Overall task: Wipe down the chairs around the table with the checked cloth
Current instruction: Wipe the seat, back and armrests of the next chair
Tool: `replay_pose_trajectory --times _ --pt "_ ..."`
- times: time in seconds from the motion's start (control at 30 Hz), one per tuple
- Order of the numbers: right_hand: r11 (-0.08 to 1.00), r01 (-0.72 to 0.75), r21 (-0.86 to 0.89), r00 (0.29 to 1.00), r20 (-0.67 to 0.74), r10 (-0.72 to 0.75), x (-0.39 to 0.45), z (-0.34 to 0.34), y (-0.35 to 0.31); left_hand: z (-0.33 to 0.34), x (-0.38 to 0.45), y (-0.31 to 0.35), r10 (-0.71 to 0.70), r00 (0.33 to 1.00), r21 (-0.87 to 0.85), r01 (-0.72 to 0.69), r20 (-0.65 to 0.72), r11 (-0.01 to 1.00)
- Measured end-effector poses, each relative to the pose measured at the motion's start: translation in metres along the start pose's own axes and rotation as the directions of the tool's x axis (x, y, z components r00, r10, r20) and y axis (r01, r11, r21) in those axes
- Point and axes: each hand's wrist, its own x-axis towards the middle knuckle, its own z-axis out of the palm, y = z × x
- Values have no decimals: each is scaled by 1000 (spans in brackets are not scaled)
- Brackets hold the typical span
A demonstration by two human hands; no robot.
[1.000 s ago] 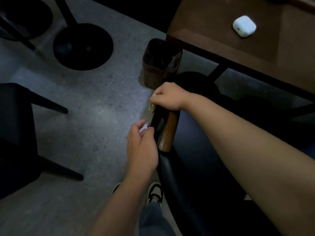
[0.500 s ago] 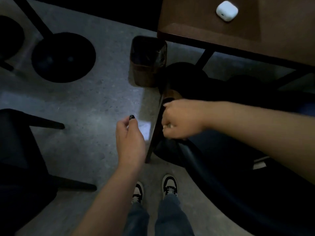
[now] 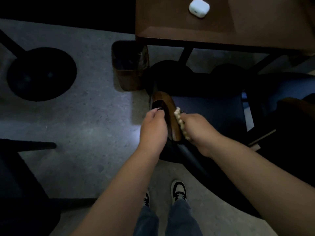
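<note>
Your right hand [image 3: 197, 129] is curled around the checked cloth [image 3: 181, 122] and presses it against the inner side of the wooden armrest [image 3: 167, 114] of the chair [image 3: 213, 116] in front of you. Only a pale bunched edge of the cloth shows, running along the wood between your knuckles and the armrest; its pattern is too dim to make out. Your left hand [image 3: 153, 129] sits on the outer side of the same armrest, with its fingers [image 3: 157, 111] bent down onto the dark front part of the wood. Whether it truly grips there or only rests its fingertips, you cannot tell from this angle.

The chair has a dark seat and a dark padded back that curves toward you below your wrists. Beyond it stands the brown surface [image 3: 238, 28], and a small white earbud case [image 3: 199, 8] lies on top near the far edge. A brown waste bin [image 3: 129, 65] with a dark liner stands on the grey floor [image 3: 76, 125], just beside the corner of the surface and near the front of the armrest. A round black stool base [image 3: 41, 74] sits well apart to the left, and another dark chair [image 3: 20, 176] fills the lower left corner. Your two shoes [image 3: 179, 191] show at the bottom, between your forearms.
</note>
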Motion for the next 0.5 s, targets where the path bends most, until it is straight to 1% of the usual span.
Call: replay_pose_trajectory --times 0.07,0.1,0.13,0.2,0.27,0.3,0.4,0.47,0.5 --pt "994 -31 107 999 13 30 21 7 -8 19 0 8 -14 1000 19 13 14 1000" --pt "983 -51 179 998 52 43 31 10 -11 27 -1 9 -18 1000 28 18 5 999" --pt "967 -74 245 994 100 50 43 13 -12 34 -1 9 -9 1000 52 9 -19 999" --pt "925 -139 354 978 195 73 63 16 -10 41 1 5 55 994 126 -43 -93 991" --pt "908 -164 385 969 237 74 76 18 -4 41 6 -1 100 984 179 -74 -144 981" --pt "923 -152 354 969 237 68 80 17 -1 40 8 -2 112 981 211 -77 -158 974" --pt "985 -52 166 983 181 21 75 7 12 40 10 -4 158 971 327 -93 -180 940" --pt "995 78 68 987 135 -86 65 -5 24 41 7 -4 171 968 348 -99 -181 932" --pt "986 164 -10 981 107 -162 58 -13 28 41 6 -3 163 970 349 -92 -178 933"
